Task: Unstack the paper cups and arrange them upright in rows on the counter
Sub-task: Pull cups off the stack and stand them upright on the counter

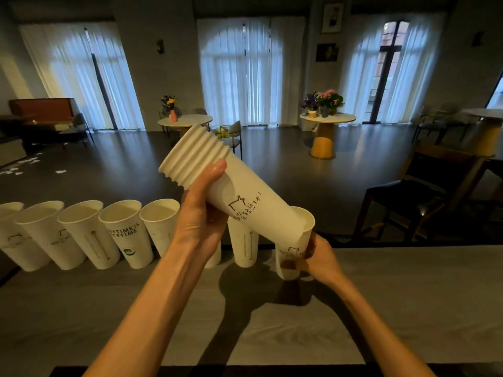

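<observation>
Head view is showing the left hand point(200, 213) gripping the tilted stack of cups point(234, 191), rims pointing up and away, probably so its base end is meeting the single cup point(292, 248) that the right hand point(321, 257) is pinching by the wall, likely to free that cup and stand it at the row's end. A row of upright cups point(81, 235) is standing along the far edge of the grey counter point(408, 295). Beyond it, round tables with flowers point(326, 115) and curtained windows point(239, 69) are filling a dim room.
</observation>
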Demonstrator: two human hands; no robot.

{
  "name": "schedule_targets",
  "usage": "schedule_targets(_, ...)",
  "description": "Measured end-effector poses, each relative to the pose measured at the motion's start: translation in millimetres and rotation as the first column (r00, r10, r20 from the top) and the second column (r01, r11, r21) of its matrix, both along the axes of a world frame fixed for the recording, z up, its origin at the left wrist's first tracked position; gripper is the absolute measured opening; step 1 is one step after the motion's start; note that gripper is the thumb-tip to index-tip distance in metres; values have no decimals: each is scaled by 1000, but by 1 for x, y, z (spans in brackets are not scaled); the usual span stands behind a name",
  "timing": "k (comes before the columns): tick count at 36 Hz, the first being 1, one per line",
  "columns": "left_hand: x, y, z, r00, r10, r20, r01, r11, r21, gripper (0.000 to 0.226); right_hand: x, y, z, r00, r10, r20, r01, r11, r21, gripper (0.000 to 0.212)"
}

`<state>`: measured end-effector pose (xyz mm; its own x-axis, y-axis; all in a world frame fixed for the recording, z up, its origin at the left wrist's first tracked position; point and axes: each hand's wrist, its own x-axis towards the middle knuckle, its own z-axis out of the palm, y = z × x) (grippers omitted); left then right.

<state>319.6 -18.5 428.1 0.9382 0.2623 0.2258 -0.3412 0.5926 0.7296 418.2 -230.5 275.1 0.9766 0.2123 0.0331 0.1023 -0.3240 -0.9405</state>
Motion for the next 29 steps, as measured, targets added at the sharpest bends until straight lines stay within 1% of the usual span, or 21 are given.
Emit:
schedule_targets(2,-2,3,0,1000,-27,-1,27,1000,-3,63,8,3,1,1000,-17,20,17,1000,-20,85)
schedule_targets(4,-5,6,-2,1000,-25,-13,25,1000,10,60,17,9,1,999,-28,40,30,999,-34,88)
schedule_targets(7,-8,8,-3,1000,-7,-20,8,998,61,78,28,16,-3,998,-38,53,40,998,-39,88)
schedule_targets(13,-7,8,-5,1000,7,-22,-4,991,135,91,31,22,-6,998,-58,36,60,996,-65,85)
schedule_targets(15,-7,3,-6,1000,-11,-29,15,989,148,84,29,19,-3,999,-27,34,30,996,-87,88)
schedule_targets(17,-6,-1,-8,999,-34,-25,37,987,156,67,27,15,-3,999,36,31,-32,992,-125,93)
schedule_targets(18,-6,-6,-9,998,-59,-18,61,983,172,59,23,10,-2,999,47,7,-46,989,-141,92)
schedule_targets(19,-6,-10,-8,997,-80,-17,82,976,202,55,20,4,1,999,39,-34,-44,986,-158,85)
schedule_targets(20,-5,-14,-9,995,-102,-14,103,965,243,56,17,-1,4,998,24,-56,-34,984,-174,71)
schedule_targets(22,-3,-24,-10,985,-171,-25,170,932,321,72,6,-16,10,996,-18,-83,2,984,-181,40)
schedule_targets(23,-3,-31,-11,977,-212,-36,211,915,344,78,-1,-25,12,994,-32,-106,17,990,-141,25)
schedule_targets(24,-2,-39,-12,968,-247,-48,248,902,354,81,-8,-31,14,992,-39,-124,32,998,-63,14)
schedule_targets(26,1,-58,-16,951,-298,-78,306,886,347,81,-20,-42,20,965,-19,-261,53,991,123,18)
schedule_targets(27,2,-69,-18,944,-314,-97,328,883,336,82,-23,-47,25,936,87,-342,-13,977,214,20)
schedule_targets(28,3,-81,-19,939,-324,-114,344,882,323,86,-30,-52,33,867,267,-421,-136,939,315,29)
schedule_targets(29,5,-88,-20,934,-332,-128,356,883,305,91,-34,-54,37,764,465,-446,-230,843,486,48)
